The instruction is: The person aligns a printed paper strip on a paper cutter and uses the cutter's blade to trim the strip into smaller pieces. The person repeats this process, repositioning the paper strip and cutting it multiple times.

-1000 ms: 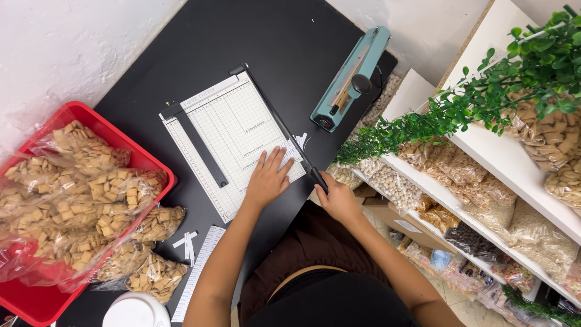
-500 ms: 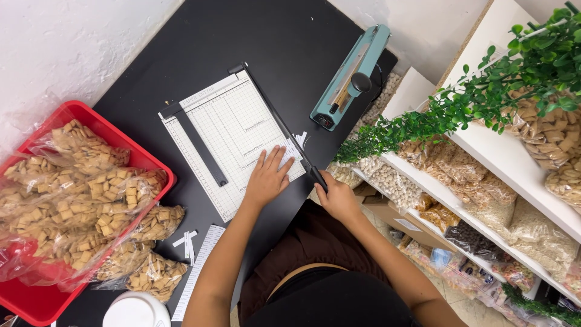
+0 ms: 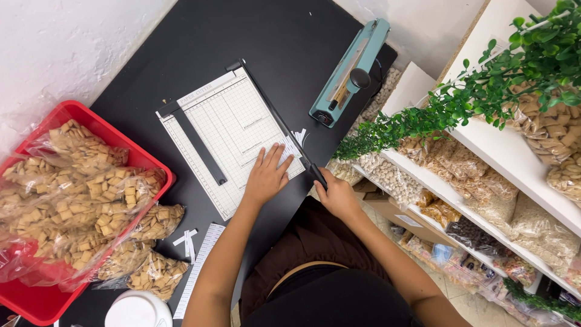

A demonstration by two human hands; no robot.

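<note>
A white gridded paper cutter point(image 3: 224, 130) lies on the black table point(image 3: 181, 48). My left hand point(image 3: 266, 177) rests flat on its near right corner, fingers spread, pressing a small white paper strip point(image 3: 289, 149) against the blade edge. My right hand point(image 3: 336, 195) is closed around the black handle point(image 3: 317, 174) of the cutter's blade arm, which lies down along the cutter's right side. A few cut white slips point(image 3: 301, 137) lie just beyond the blade.
A teal heat sealer point(image 3: 350, 72) sits at the table's far right. A red bin point(image 3: 42, 303) of clear snack bags point(image 3: 78, 200) stands left; more white strips point(image 3: 196, 266) and a white lid point(image 3: 136, 310) lie near. Shelves of bagged goods point(image 3: 484, 200) and a green plant point(image 3: 484, 97) stand right.
</note>
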